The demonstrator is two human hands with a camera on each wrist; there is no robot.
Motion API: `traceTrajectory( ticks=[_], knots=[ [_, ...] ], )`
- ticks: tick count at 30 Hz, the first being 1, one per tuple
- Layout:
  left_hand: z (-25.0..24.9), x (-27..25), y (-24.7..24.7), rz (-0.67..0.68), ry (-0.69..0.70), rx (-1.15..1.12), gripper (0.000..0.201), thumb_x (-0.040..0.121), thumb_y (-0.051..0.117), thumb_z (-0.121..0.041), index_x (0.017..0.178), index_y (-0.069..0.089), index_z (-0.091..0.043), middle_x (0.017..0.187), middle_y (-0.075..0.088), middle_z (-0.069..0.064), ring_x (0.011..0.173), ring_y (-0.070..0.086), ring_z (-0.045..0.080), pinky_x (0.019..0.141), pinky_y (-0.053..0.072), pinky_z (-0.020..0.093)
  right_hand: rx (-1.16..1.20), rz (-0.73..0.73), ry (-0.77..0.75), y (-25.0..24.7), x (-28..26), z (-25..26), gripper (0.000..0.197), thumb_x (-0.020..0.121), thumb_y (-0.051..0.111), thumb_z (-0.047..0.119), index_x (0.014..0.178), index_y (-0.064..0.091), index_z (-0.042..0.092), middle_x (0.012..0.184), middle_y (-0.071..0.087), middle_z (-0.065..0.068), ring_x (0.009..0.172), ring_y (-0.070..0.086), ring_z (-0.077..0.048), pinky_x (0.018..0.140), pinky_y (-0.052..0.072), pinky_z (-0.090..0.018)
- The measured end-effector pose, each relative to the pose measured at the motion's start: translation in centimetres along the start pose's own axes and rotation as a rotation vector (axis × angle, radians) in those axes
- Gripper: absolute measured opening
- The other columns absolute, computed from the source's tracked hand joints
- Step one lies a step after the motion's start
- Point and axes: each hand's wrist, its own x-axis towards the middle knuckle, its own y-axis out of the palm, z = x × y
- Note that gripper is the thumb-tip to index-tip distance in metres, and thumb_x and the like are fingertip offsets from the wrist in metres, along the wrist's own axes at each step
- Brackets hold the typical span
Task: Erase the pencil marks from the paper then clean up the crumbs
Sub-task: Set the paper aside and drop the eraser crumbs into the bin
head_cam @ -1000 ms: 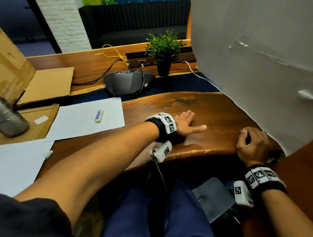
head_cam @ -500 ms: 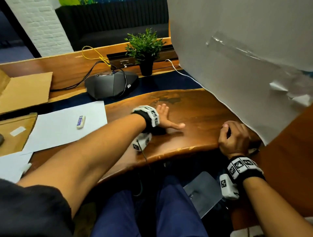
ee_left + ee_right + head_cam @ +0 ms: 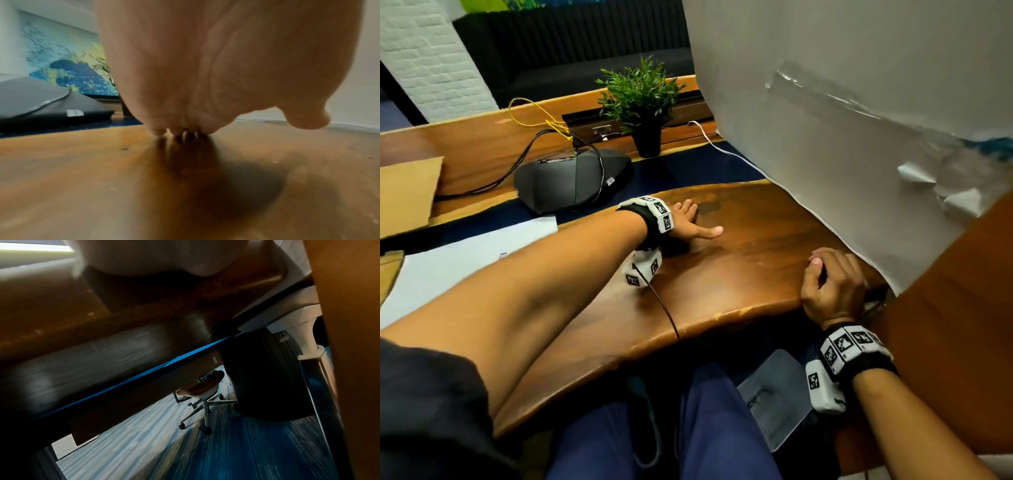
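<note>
Left hand lies flat, fingers straight, on the bare tabletop, likely sweeping crumbs (none visible), while the right hand curls empty at the 4 o'clock edge, maybe catching them; paper sits at 9 o'clock.

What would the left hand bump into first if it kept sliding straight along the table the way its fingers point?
Probably the big white sheet standing at the table's right side. The left hand lies flat, its fingers pointing across bare wood towards it; depth is hard to judge, so it could pass nearer the potted plant.
</note>
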Motion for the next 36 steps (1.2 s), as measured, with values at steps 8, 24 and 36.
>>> traceTrajectory(
  ticks=[8, 24, 36],
  knots=[
    [-8.0, -0.9, 3.8, -0.025, 0.372, 0.139, 0.125, 0.071, 0.037, -0.090, 0.155, -0.013, -0.013, 0.162, -0.023, 0.006, 0.149, -0.018, 0.026, 0.122, -0.004, 0.046, -0.027, 0.045, 0.013, -0.2, 0.2, 0.2, 0.018, 0.086, 0.052, 0.012, 0.079, 0.067, 0.004, 0.085, 0.069, -0.011, 0.073, 0.056, -0.033, 0.069, 0.044, -0.036],
    [2.2, 0.9, 1.1, -0.042, 0.003, 0.063, 0.112, 0.076, 0.018, -0.089, 0.157, -0.007, -0.016, 0.164, -0.015, 0.004, 0.152, -0.008, 0.025, 0.121, -0.004, 0.049, -0.042, 0.070, 0.032, -0.4, 0.0, 0.3, 0.021, 0.087, 0.049, 0.016, 0.080, 0.065, 0.005, 0.084, 0.068, -0.010, 0.074, 0.054, -0.031, 0.068, 0.043, -0.036],
    [-6.8, -3.8, 1.3, -0.050, 0.603, -0.229, 0.080, 0.092, 0.047, -0.064, 0.156, 0.022, -0.022, 0.160, 0.029, 0.001, 0.143, 0.033, 0.017, 0.119, 0.025, 0.038, -0.050, 0.072, 0.031, -0.4, 0.2, 0.5, 0.022, 0.088, 0.049, 0.017, 0.080, 0.065, 0.004, 0.084, 0.067, -0.013, 0.074, 0.054, -0.032, 0.070, 0.040, -0.034]
  ],
)
